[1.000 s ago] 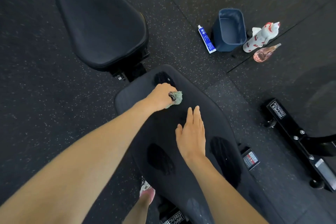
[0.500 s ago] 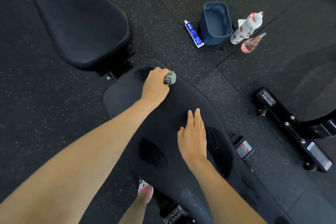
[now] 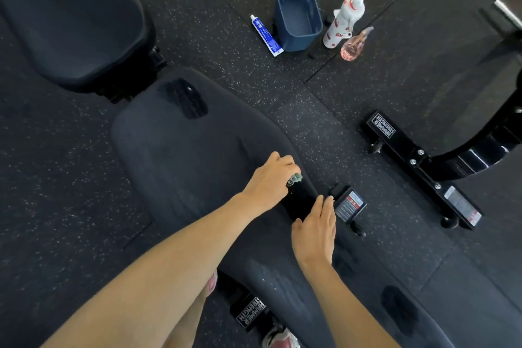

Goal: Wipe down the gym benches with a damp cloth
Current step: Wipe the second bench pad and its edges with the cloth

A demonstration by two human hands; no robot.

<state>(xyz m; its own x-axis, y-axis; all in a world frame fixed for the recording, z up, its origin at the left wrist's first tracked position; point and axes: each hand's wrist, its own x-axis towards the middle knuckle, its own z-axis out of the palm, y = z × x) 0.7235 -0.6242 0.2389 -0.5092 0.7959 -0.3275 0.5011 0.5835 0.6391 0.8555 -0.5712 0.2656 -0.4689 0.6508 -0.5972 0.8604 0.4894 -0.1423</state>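
Left hand and right hand: both bare and slim-fingered, with left forearm and right forearm uncovered along their whole visible length, from wrist to the lower frame edge. Beneath the left forearm a strip of bare lower leg shows, and at its far end a shoe, seen only as a small pink patch with pale flecks; material cannot be told. A second shoe is cut off by the bottom edge: rounded toe, whitish upper with a dull pink panel and darker trim, details blurred.
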